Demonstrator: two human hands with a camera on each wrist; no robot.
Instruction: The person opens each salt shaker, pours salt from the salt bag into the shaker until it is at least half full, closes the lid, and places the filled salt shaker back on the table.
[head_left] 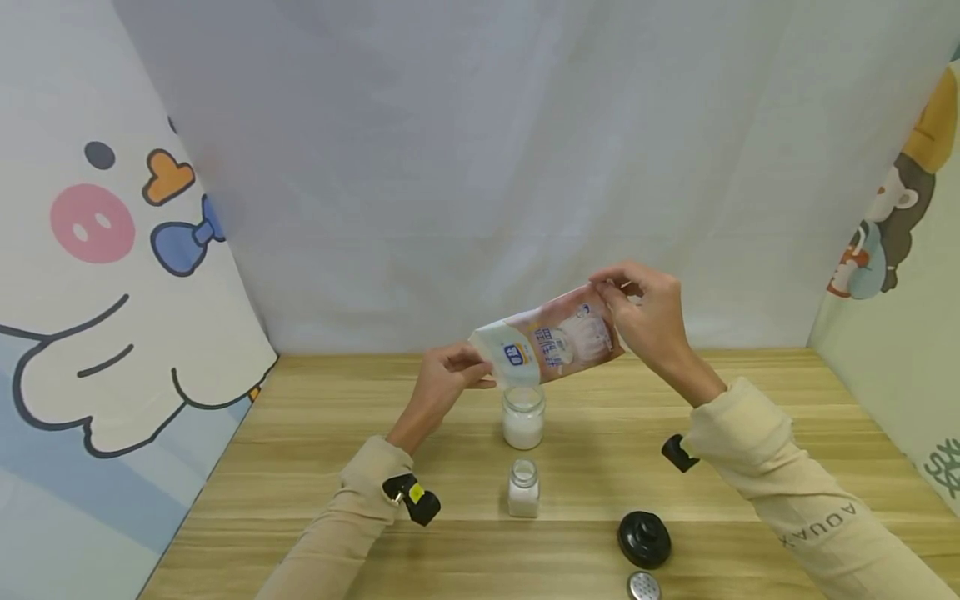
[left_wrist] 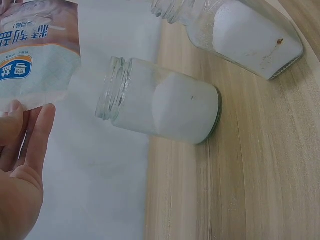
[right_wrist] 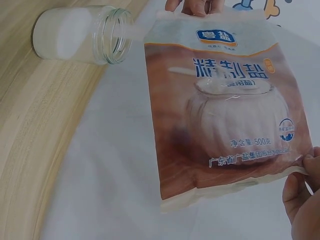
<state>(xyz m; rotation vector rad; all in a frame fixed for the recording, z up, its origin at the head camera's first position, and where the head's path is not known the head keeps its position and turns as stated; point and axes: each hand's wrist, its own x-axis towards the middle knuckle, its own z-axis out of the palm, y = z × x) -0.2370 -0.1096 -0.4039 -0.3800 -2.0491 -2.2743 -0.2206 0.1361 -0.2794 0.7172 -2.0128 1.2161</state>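
Note:
A bag of salt with blue Chinese print hangs tilted above the table, its lower end over a round glass jar. My left hand pinches the bag's top edge between thumb and fingers. At the raised bottom corner, my right hand grips the bag. A pale streak runs from the bag to the jar's mouth in the right wrist view. White salt fills the lower part of the jar. Nearer to me stands a smaller square glass bottle, lidless, also with white salt inside.
A black round lid lies at the front right of the wooden table. Beside it is a perforated metal shaker cap. Behind the table hangs a white curtain, with cartoon-printed panels at both sides.

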